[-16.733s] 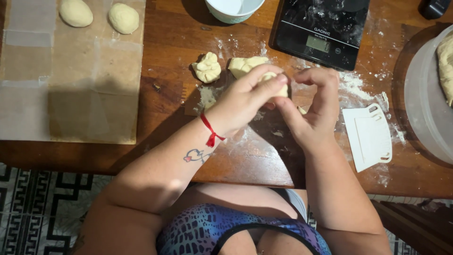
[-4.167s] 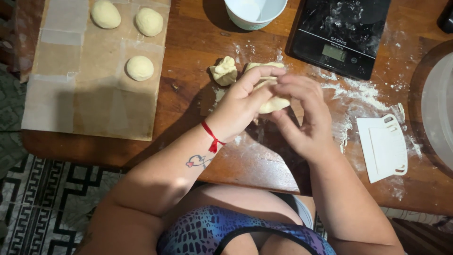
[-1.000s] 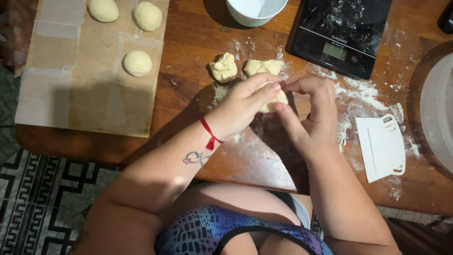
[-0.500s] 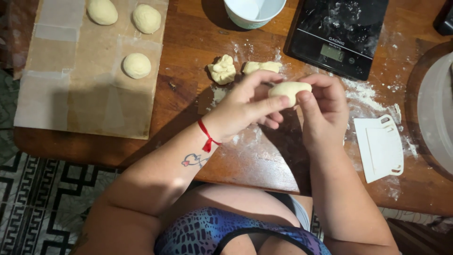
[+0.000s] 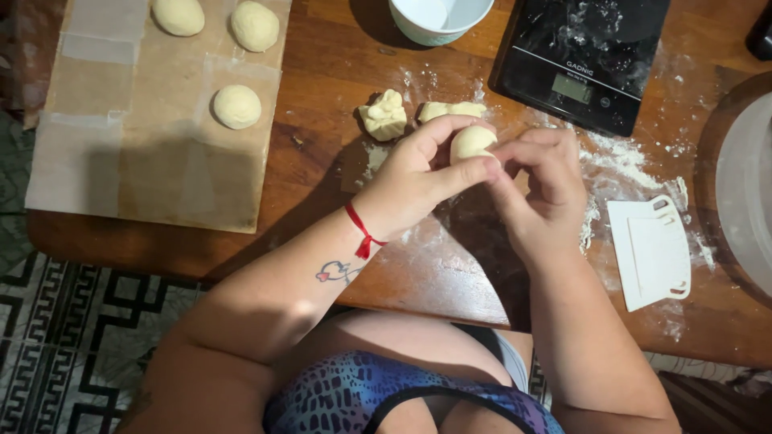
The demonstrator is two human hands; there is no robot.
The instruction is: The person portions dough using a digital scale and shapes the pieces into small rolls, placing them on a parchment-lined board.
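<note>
Pale cream dough ball (image 5: 471,142); brown wooden surface (image 5: 322,72) dusted white with flour; tan parchment (image 5: 153,153); black scale (image 5: 583,56); white scraper (image 5: 653,253); red wrist string (image 5: 362,233); floor (image 5: 72,329) (black-and-white geometric pattern).

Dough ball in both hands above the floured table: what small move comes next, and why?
Probably set the dough ball on the brown paper by the three shaped balls. It looks smooth and round between the left hand and right hand, like those already laid out. Two rough pieces wait on the table.
</note>
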